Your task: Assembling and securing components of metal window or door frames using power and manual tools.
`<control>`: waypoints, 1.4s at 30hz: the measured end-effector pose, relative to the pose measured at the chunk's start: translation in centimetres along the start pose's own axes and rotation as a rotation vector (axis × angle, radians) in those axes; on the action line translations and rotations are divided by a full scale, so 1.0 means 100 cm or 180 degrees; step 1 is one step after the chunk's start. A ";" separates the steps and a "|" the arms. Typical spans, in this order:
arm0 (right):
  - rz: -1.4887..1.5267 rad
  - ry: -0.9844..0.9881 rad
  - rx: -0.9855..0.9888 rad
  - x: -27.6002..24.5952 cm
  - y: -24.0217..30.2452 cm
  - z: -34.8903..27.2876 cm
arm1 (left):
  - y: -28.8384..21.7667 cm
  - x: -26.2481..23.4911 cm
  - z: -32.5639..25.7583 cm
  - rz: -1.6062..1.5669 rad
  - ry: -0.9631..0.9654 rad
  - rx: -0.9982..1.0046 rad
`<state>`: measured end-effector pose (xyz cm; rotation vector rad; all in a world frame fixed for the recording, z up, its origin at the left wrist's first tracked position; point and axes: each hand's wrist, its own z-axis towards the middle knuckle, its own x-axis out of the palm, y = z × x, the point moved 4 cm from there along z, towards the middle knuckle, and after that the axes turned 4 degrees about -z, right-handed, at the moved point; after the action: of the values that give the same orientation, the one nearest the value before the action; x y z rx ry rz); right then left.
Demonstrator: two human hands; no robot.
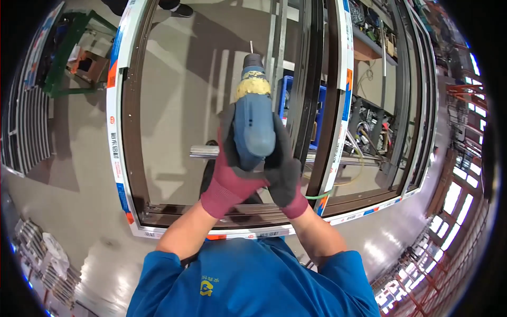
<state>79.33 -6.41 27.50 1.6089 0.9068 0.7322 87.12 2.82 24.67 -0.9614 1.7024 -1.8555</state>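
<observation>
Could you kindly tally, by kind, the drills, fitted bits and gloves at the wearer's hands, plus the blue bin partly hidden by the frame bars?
Drill: 1
Bit: 1
Gloves, on left hand and right hand: 2
Blue bin: 1
Total: 5

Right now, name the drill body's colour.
The drill body is blue, best seen in the head view.

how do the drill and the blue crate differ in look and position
The drill is dull blue with a worn yellow collar, while the crate is a brighter blue.
The drill is held up between the left hand and right hand; the crate sits lower, untouched by either.
The drill's top is in plain view, but bars cover part of the crate.
Both are mainly blue.
</observation>
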 end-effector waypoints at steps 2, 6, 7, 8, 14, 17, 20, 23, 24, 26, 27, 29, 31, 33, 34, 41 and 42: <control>0.0075 -0.0075 0.0201 -0.016 -0.023 0.004 | 0.001 -0.004 0.015 -0.0510 -0.0259 -0.0844; -0.1693 -0.0078 -0.0575 -0.060 0.006 0.006 | 0.039 -0.037 0.020 -0.2372 -0.0216 -0.1674; -0.1875 -0.0569 -0.0581 -0.082 0.004 0.007 | 0.042 -0.038 0.026 -0.2434 -0.0211 -0.1712; -0.2054 -0.1057 -0.0593 -0.106 0.003 0.006 | 0.044 -0.039 0.031 -0.2473 0.0030 -0.2037; -0.3876 -0.1652 0.0301 -0.221 -0.042 -0.009 | 0.081 -0.023 0.052 -0.2522 0.0527 -0.2655; -0.3453 -0.1612 0.0879 -0.217 -0.054 -0.009 | 0.092 -0.020 0.055 -0.2866 0.0716 -0.2841; -0.3218 -0.1629 0.0964 -0.216 -0.058 -0.005 | 0.104 -0.016 0.066 -0.2877 0.0687 -0.2879; -0.3396 -0.1718 0.0804 -0.223 -0.064 -0.006 | 0.106 -0.012 0.076 -0.2869 0.0896 -0.2821; -0.3441 -0.1679 0.0696 -0.223 -0.064 -0.007 | 0.107 -0.012 0.076 -0.2941 0.0879 -0.2809; -0.3492 -0.1649 0.0610 -0.223 -0.064 -0.009 | 0.108 -0.011 0.078 -0.3019 0.0871 -0.2818; -0.3445 -0.1647 0.0675 -0.224 -0.064 -0.008 | 0.107 -0.010 0.082 -0.2988 0.0893 -0.2803; -0.3402 -0.1652 0.0755 -0.224 -0.064 -0.008 | 0.110 -0.007 0.086 -0.2963 0.0920 -0.2803; -0.3413 -0.1637 0.0627 -0.221 -0.062 -0.006 | 0.115 -0.002 0.089 -0.3040 0.0926 -0.2805; -0.3410 -0.1700 0.0774 -0.214 -0.055 -0.002 | 0.120 0.001 0.089 -0.2991 0.0946 -0.2862; -0.3402 -0.1762 0.0907 -0.211 -0.053 -0.001 | 0.123 0.003 0.088 -0.2937 0.0965 -0.2907; -0.3396 -0.1754 0.0952 -0.211 -0.051 0.000 | 0.134 0.007 0.087 -0.3078 0.0847 -0.2928; -0.3389 -0.1758 0.0960 -0.211 -0.051 -0.001 | 0.133 0.007 0.088 -0.3199 0.0902 -0.2972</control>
<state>67.43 -23.91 22.46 1.2023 1.2800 -0.5803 91.42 -5.48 11.80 -2.3454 2.6360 -1.6655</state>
